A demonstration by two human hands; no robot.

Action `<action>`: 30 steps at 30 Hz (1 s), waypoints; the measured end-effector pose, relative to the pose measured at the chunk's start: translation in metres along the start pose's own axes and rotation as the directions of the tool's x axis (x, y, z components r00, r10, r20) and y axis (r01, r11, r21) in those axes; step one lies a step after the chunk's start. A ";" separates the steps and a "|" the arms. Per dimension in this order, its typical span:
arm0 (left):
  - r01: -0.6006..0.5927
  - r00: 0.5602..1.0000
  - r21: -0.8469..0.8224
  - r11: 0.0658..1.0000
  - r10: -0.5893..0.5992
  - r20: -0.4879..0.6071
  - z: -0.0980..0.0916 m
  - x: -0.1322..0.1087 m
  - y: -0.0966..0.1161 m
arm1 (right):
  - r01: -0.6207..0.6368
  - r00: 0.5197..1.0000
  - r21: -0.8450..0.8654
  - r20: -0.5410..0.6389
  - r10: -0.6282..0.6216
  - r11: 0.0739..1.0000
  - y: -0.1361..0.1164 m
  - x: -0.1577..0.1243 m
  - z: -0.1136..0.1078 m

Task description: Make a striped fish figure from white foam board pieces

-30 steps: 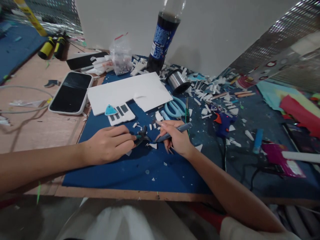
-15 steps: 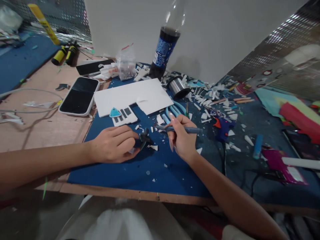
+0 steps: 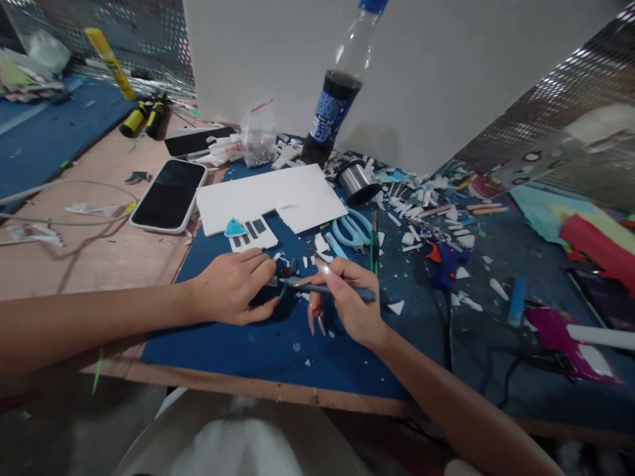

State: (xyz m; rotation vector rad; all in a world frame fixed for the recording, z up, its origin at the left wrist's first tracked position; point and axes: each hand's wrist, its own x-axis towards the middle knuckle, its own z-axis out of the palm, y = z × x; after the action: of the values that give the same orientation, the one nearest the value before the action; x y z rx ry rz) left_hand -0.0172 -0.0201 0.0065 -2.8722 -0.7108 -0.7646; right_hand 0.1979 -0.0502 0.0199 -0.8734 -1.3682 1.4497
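Grey tool (image 3: 321,288), one, in right fingers (image 3: 341,285).

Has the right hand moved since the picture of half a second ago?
Yes: against the light blue tool handles, the right hand has come nearer the person's body and slightly left.

Bare forearms (image 3: 124,311) angle inward; the left hand (image 3: 235,287) is palm down, fingers (image 3: 254,270) curled; the right hand (image 3: 354,304) closes in a pen grip.
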 end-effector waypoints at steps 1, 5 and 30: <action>-0.006 1.000 -0.009 1.000 0.006 0.000 0.000 0.000 0.000 | -0.020 1.000 -0.025 0.016 0.020 0.999 0.000 0.000 0.000; -0.007 1.000 -0.067 0.998 0.008 0.008 -0.001 0.000 0.002 | 0.050 0.977 -0.120 0.213 -0.023 0.992 -0.001 0.000 0.003; 0.300 0.947 0.476 0.827 -0.318 -0.045 -0.013 0.005 -0.007 | 0.373 0.926 -0.556 0.281 -0.254 0.743 -0.041 0.000 -0.019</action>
State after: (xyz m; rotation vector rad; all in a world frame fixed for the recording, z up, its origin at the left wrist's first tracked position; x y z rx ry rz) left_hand -0.0223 -0.0148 0.0204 -2.3521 -1.2012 -0.4736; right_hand 0.2215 -0.0462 0.0579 -0.8426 -2.0753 0.8406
